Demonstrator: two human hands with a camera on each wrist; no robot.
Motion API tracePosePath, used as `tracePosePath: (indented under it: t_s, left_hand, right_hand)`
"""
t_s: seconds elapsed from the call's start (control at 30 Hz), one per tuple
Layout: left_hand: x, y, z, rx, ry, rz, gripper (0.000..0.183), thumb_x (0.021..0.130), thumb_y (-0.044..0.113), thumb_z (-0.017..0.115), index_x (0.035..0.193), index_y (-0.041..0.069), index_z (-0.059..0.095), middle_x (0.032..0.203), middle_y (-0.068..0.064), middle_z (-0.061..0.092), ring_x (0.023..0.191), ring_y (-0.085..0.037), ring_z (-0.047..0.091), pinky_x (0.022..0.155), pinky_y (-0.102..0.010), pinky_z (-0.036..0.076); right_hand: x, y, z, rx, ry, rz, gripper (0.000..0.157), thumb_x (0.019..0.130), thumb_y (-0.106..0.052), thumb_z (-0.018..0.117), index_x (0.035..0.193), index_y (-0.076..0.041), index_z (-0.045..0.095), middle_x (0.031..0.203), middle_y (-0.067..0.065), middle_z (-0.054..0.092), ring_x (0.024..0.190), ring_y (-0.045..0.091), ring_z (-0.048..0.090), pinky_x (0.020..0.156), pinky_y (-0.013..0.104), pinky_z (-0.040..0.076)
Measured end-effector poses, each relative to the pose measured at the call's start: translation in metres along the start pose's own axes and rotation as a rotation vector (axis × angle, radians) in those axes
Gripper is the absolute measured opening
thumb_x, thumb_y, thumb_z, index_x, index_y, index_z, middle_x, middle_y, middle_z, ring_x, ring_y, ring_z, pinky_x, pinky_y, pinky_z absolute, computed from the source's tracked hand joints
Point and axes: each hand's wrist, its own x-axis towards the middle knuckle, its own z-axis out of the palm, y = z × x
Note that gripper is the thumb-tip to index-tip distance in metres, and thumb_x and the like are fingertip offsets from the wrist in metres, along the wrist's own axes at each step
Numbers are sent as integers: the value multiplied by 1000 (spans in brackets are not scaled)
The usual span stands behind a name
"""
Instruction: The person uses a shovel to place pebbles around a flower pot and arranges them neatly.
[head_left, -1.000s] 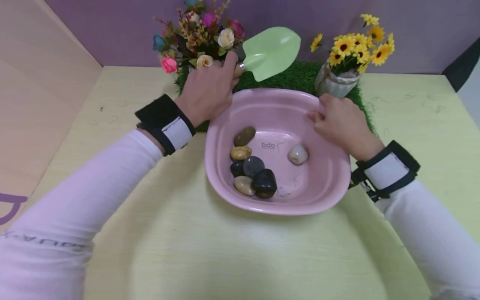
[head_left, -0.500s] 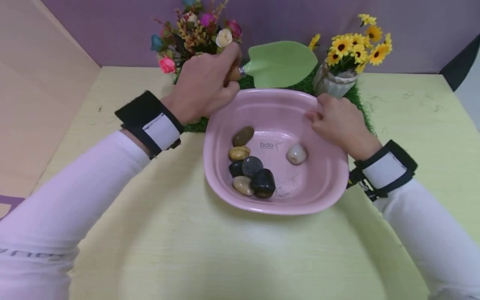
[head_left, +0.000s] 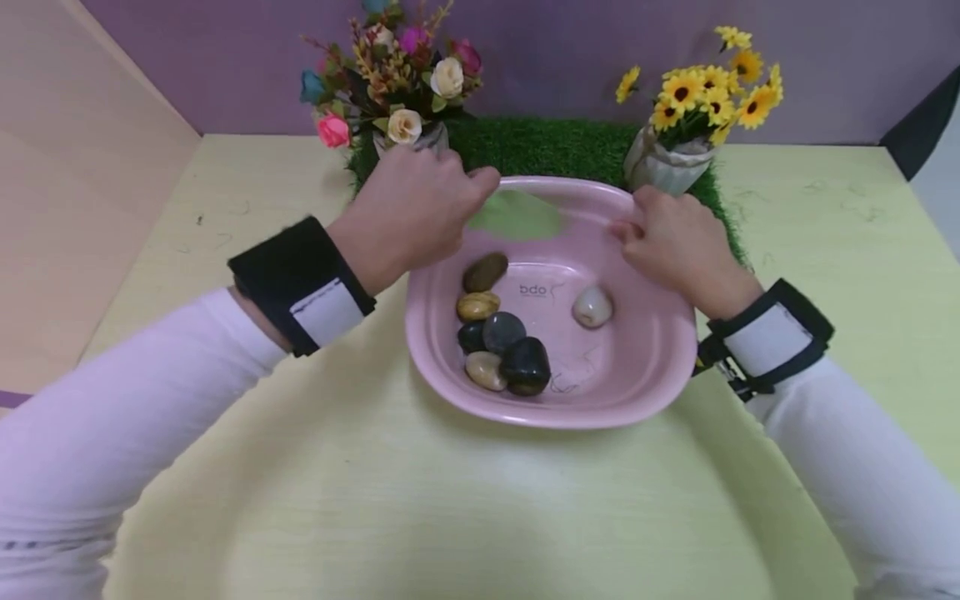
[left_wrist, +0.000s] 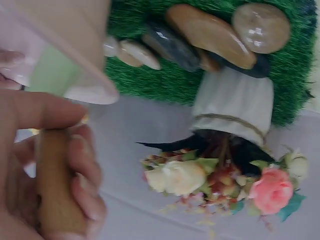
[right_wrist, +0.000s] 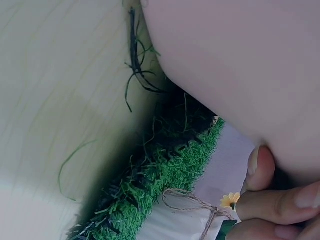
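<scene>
My left hand [head_left: 416,204] grips the wooden handle [left_wrist: 57,182] of a garden trowel at the far left of a pink basin [head_left: 551,415]. The trowel's light green blade [head_left: 521,215] dips inside the basin against its back wall. With my right hand [head_left: 678,242] I hold the basin's back right rim, the thumb on the inner side. Several smooth stones lie in the basin: a large black one [head_left: 525,367], a grey one [head_left: 505,333] and others are grouped at the left, and a whitish stone [head_left: 592,307] sits alone at the right.
Behind the basin runs a strip of artificial grass [head_left: 555,142]. A pot of mixed flowers [head_left: 405,125] stands on it at left, a pot of yellow flowers [head_left: 667,158] at right. In the left wrist view, large stones [left_wrist: 210,35] lie on the grass beside the pot.
My left hand has tipped the trowel down, so its blade went from above the grass to inside the basin. The right hand and the stones stay as they were.
</scene>
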Motion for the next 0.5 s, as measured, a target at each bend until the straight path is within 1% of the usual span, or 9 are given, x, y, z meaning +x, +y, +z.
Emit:
tracePosePath:
  t_s: [0.07, 0.17, 0.3, 0.33, 0.4, 0.5]
  left_hand:
    - [0, 3, -2, 19, -16, -18, 20, 97, 13, 52, 111, 4, 63, 74, -13, 63, 62, -25, 58, 53, -38, 52]
    - [2, 6, -5, 34, -57, -53, 19, 97, 14, 53, 104, 2, 67, 75, -12, 62, 63, -23, 58, 55, -38, 53]
    - [3, 12, -9, 51, -76, -87, 18, 97, 6, 52, 93, 3, 70, 80, -13, 68, 70, -25, 65, 61, -41, 57]
    - [2, 14, -10, 62, -78, -93, 18, 97, 10, 55, 89, 3, 70, 81, -13, 69, 71, -25, 66, 62, -41, 57]
    - [0, 19, -11, 95, -81, -104, 19, 96, 12, 58, 84, 4, 70, 82, -12, 70, 72, -25, 67, 64, -41, 57]
    - [-1, 30, -13, 189, -134, -102, 17, 95, 12, 60, 81, 6, 69, 79, -9, 69, 68, -21, 64, 61, -35, 55]
  right_hand:
    - [0, 0, 0, 1, -1, 0, 34, 99, -34, 51, 94, -1, 53, 71, 16, 53, 59, 30, 54, 48, 37, 40]
    - [0, 0, 1, -1, -1, 0, 33, 99, -34, 51, 93, -1, 53, 71, 15, 52, 59, 29, 54, 47, 36, 40]
    - [0, 0, 1, -4, -5, 4, 33, 99, -33, 51, 94, -1, 53, 71, 15, 52, 59, 29, 54, 47, 36, 40]
    - [0, 0, 1, -5, -5, 6, 33, 99, -33, 51, 94, -1, 53, 71, 16, 52, 59, 29, 54, 47, 36, 40]
    - [0, 0, 1, -4, -6, 6, 33, 99, -33, 51, 93, -1, 53, 71, 16, 52, 59, 29, 53, 47, 36, 40]
    - [-1, 0, 1, -4, -3, 4, 33, 99, -33, 51, 93, -1, 53, 71, 15, 52, 58, 29, 53, 47, 36, 39]
